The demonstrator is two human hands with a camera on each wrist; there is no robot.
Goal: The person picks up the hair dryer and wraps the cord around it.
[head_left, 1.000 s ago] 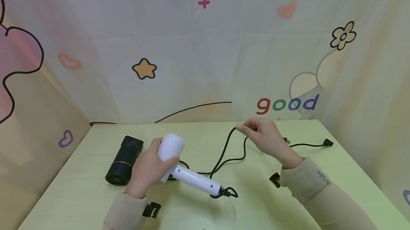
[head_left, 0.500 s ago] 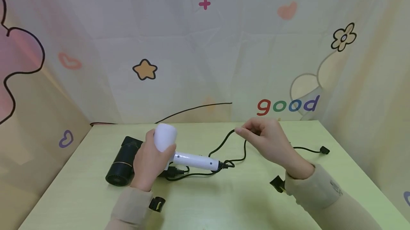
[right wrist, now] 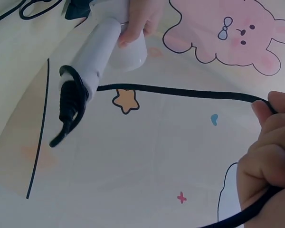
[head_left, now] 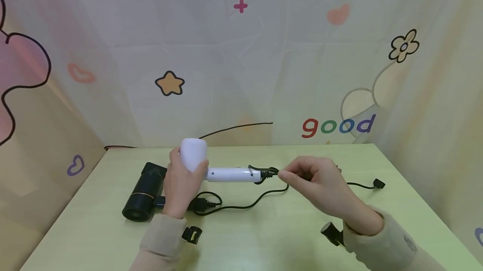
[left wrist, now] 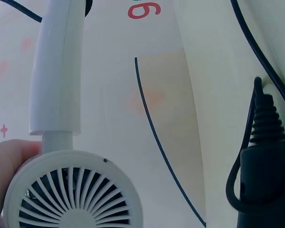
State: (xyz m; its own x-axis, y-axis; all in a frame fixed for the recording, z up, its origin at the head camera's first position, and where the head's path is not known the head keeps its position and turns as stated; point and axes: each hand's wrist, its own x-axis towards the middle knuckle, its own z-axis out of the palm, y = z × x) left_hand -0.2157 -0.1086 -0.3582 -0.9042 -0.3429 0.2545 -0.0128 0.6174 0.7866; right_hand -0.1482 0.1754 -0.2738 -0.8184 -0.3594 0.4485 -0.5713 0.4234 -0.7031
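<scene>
My left hand [head_left: 182,187] grips a white hair dryer [head_left: 234,174] by its head, lifted over the table with the handle level and pointing right. The round slatted grille [left wrist: 76,194] shows in the left wrist view. Between thumb and fingers, my right hand [head_left: 320,185] pinches the dryer's black cord [right wrist: 180,92], just right of the handle's end in the head view. A loop of that cord passes around the handle's end. Left of my left hand, a black hair dryer [head_left: 138,197] lies on the table, partly hidden by that hand.
The black dryer's handle end [left wrist: 266,180] has a cord loop beside it. Another stretch of black cord [head_left: 241,207] curves across the pale table [head_left: 241,246]. A black plug [head_left: 379,183] lies at the right. A printed curtain [head_left: 241,61] hangs behind.
My left hand has raised the white dryer and swung its handle from slanting down to level. My right hand, still pinching the cord, has come lower, closer to the handle's end.
</scene>
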